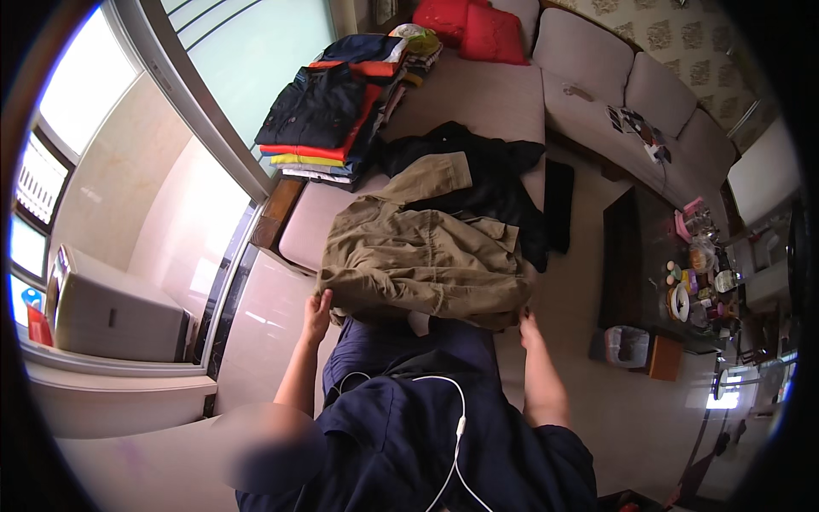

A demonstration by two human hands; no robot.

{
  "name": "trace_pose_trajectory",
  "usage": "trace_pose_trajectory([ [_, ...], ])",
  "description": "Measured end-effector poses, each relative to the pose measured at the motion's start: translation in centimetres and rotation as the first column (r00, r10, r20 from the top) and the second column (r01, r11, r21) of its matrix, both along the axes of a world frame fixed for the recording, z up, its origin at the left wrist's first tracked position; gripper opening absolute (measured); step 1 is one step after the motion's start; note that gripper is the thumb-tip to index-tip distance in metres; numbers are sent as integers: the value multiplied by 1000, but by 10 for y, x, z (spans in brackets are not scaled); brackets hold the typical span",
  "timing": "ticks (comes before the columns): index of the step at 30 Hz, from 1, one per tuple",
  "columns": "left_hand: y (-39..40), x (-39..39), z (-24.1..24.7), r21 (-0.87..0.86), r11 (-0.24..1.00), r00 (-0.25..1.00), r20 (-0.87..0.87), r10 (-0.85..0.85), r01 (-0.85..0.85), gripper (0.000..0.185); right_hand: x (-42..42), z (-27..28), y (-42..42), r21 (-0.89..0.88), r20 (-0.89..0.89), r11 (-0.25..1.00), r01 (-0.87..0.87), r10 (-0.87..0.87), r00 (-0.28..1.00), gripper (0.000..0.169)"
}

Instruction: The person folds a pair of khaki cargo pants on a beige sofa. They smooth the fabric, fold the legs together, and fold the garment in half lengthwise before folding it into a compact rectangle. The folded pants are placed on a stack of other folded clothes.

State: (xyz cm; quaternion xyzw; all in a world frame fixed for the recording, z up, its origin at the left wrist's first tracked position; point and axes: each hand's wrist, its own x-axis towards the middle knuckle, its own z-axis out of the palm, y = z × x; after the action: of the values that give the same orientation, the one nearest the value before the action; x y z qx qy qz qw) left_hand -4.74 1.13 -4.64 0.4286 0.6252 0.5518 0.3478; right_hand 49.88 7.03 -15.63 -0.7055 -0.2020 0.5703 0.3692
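A khaki jacket point(422, 249) is spread out in front of me, its lower edge raised toward my body. At that edge's left corner, my left hand point(315, 315) grips the cloth with the thumb on top. The opposite corner is pinched by my right hand point(528, 325), whose fingers are partly hidden by fabric. One khaki sleeve reaches toward the far side, across a black garment point(473, 153) that lies on the sofa chaise. Beyond the jacket's left side stand piles of folded clothes, with a dark folded garment point(313, 105) on top of the nearer pile.
A beige sofa point(582, 51) curves along the far right, with red cushions point(492, 32) at its back. To the right, a dark coffee table point(630, 256) carries several small items. A lined waste bin point(627, 345) stands beside it. A sliding door frame point(192, 109) runs along the left.
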Motion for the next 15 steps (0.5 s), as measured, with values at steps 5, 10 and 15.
trace_pose_trajectory([
  [5, 4, 13, 58, -73, 996, 994, -94, -49, 42, 36, -29, 18, -11, 64, -21, 997, -47, 49, 999, 72],
  [10, 14, 10, 71, -24, 989, 985, 88, -147, 149, 37, 5, -14, 15, 324, -24, 946, 9, -1, 1000, 24],
  [15, 8, 13, 73, -49, 955, 939, 200, -279, 294, 76, 40, 48, 52, 534, -235, 801, 269, -165, 958, 39],
])
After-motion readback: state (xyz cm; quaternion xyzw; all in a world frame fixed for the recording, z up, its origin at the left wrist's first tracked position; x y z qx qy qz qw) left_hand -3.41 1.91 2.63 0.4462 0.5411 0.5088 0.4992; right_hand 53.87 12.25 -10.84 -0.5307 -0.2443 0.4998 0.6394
